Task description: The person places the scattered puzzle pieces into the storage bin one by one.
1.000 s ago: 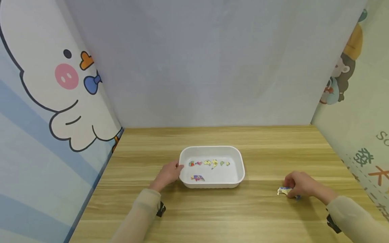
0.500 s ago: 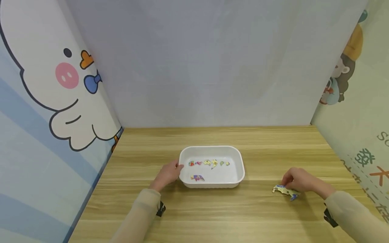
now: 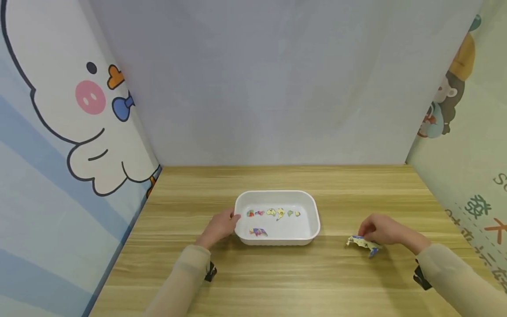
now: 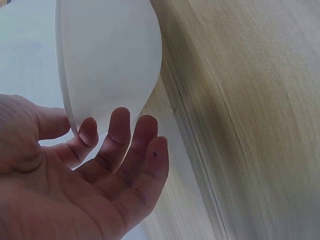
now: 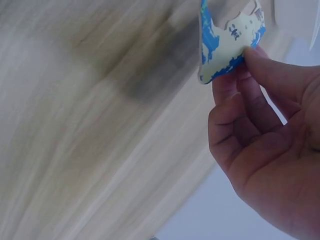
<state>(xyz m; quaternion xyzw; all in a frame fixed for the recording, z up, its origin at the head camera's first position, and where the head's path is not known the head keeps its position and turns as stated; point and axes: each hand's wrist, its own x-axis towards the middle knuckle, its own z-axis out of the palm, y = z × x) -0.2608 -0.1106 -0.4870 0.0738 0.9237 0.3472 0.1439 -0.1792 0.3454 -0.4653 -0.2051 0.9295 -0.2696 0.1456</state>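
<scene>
At the left end of the white plastic tray (image 3: pixel 277 241), my left hand (image 3: pixel 219 227) pinches the rim between thumb and forefinger. The left wrist view shows the other fingers loosely bent beside the outer wall of the tray (image 4: pixel 110 55). On the right, my right hand (image 3: pixel 385 230) holds a flat, irregular puzzle piece (image 3: pixel 362 242), cream with blue edges and small dark print. Thumb and fingers pinch this piece (image 5: pixel 236 34) by one blue edge, and it hangs tilted above the wooden table. Inside the tray lies a row of small colourful pieces (image 3: pixel 271 212), with a purple piece (image 3: pixel 259 232) nearer the front.
The wood-grain table (image 3: pixel 285 281) reaches back to a plain grey-white cloth (image 3: pixel 269 101). A cartoon-printed panel (image 3: pixel 47 119) borders the left side, and a pale green printed panel (image 3: pixel 467 167) the right.
My right hand has lifted the puzzle piece off the table and carried it a little left, toward the tray. The left hand keeps its grip on the tray rim.
</scene>
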